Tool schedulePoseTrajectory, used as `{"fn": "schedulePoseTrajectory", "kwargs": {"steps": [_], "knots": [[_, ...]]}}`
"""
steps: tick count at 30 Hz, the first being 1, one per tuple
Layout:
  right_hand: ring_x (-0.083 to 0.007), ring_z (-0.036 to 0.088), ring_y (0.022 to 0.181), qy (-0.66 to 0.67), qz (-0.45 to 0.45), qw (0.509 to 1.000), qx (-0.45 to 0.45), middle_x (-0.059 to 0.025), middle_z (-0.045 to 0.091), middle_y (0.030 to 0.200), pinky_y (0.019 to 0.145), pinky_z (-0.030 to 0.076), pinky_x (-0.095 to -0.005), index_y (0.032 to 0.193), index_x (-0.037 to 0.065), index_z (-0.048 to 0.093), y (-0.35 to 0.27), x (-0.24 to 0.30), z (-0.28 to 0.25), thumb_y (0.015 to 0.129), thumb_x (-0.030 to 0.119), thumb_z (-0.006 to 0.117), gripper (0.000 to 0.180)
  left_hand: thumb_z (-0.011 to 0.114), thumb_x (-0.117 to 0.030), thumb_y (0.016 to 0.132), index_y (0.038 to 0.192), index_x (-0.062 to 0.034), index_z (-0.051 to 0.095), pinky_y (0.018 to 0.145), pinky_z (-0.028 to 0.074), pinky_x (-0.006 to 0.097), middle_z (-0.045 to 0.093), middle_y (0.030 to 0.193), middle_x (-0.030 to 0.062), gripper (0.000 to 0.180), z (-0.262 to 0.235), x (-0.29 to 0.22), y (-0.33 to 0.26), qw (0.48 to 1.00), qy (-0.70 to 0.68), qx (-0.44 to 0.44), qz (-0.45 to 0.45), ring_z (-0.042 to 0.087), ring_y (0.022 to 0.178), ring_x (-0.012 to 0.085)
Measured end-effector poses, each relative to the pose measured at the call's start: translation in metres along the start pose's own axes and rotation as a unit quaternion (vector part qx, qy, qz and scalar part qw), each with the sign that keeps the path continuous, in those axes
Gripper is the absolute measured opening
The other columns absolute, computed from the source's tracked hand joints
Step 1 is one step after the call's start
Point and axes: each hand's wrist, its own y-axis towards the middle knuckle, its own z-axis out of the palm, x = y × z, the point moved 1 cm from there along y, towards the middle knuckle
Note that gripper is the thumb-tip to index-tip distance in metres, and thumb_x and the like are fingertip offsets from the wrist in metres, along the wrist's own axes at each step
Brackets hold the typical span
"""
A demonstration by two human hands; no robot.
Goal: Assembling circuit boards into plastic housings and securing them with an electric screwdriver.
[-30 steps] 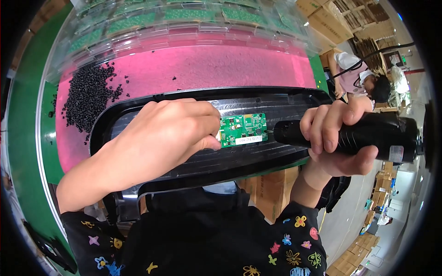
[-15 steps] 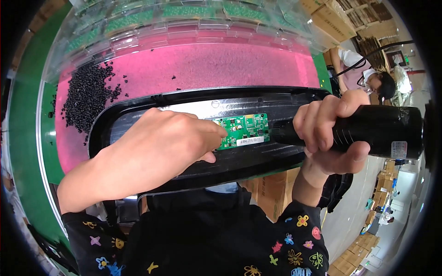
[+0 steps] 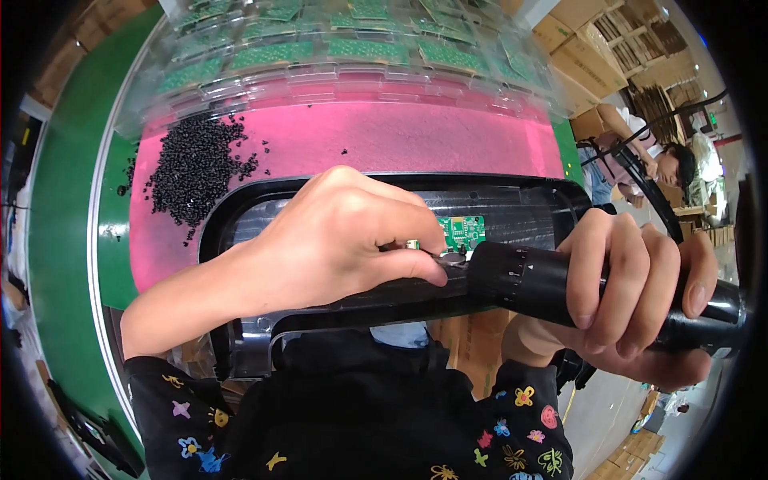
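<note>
My right hand (image 3: 640, 280) is wrapped round a black electric screwdriver (image 3: 524, 280), which points left with a marked collar near its front end. The fingers of my left hand (image 3: 352, 240) are pinched together right at the screwdriver's tip. What lies between them is mostly hidden; a small dark, metallic piece shows beside the fingertips. Behind them, a green circuit board (image 3: 466, 230) lies inside a long black plastic housing (image 3: 528, 194). My left hand covers much of the board.
A heap of small black screws or similar parts (image 3: 192, 168) lies on the pink mat (image 3: 400, 132) at the left. Stacked clear trays (image 3: 364, 76) with green boards stand at the back. To the right, a person (image 3: 640, 152) works near cardboard boxes (image 3: 588, 60).
My left hand has moved from the board's left part to the screwdriver's tip and now pinches there. The screwdriver has tilted, its rear end lower right. The whole view has shifted slightly.
</note>
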Motion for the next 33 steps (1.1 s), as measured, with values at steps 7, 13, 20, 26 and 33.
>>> {"fn": "schedulePoseTrajectory", "kwargs": {"steps": [7,13,20,26,33], "knots": [[-0.0076,0.054,0.042,-0.021,0.012,1.0,0.016,0.0009,0.058,0.058,0.046,0.048,-0.0225,0.096,0.008,0.051,0.007,-0.004,0.001,0.081,0.031,0.072,0.035,0.079,-0.007,0.074,0.093,0.0015,0.07,0.068,0.056,0.03,0.073,0.093,0.0139,0.022,0.0,0.0,0.003,0.997,0.01,-0.058,0.042,0.071,0.083,0.0262],[-0.0056,0.054,0.046,-0.067,0.076,0.991,0.09,0.0032,0.06,0.064,0.047,0.045,-0.0214,0.105,0.011,0.05,0.011,-0.021,-0.006,0.086,0.047,0.069,0.045,0.07,0.004,0.075,0.092,0.0018,0.064,0.069,0.053,0.037,0.069,0.089,0.0117,0.018,-0.009,-0.001,0.003,0.997,0.065,-0.037,-0.017,0.067,0.079,0.0299],[-0.0065,0.052,0.048,-0.049,0.082,0.993,0.074,0.0038,0.058,0.064,0.053,0.045,-0.0235,0.107,0.011,0.049,0.008,-0.029,-0.008,0.088,0.048,0.068,0.046,0.071,0.003,0.075,0.092,0.0023,0.064,0.066,0.052,0.037,0.068,0.089,0.0139,0.019,-0.001,0.014,0.001,0.992,0.089,-0.071,0.061,0.066,0.081,0.0323],[-0.0092,0.05,0.049,-0.082,0.142,0.982,0.094,0.0025,0.055,0.066,0.052,0.043,-0.0264,0.108,0.01,0.047,0.01,-0.027,-0.012,0.085,0.051,0.07,0.052,0.073,0.002,0.075,0.086,0.0023,0.068,0.061,0.053,0.034,0.069,0.079,0.013,0.011,-0.002,0.007,-0.004,0.977,0.156,-0.138,0.044,0.067,0.07,0.0289],[-0.0104,0.041,0.043,-0.16,0.213,0.964,-0.008,0.0008,0.047,0.06,0.048,0.039,-0.0281,0.104,0.008,0.044,-0.005,-0.045,-0.015,0.086,0.058,0.062,0.056,0.069,0.0,0.081,0.089,0.0019,0.068,0.064,0.053,0.036,0.068,0.081,0.0152,0.008,-0.007,0.013,-0.001,0.977,0.165,-0.137,-0.016,0.067,0.073,0.0314]]}}
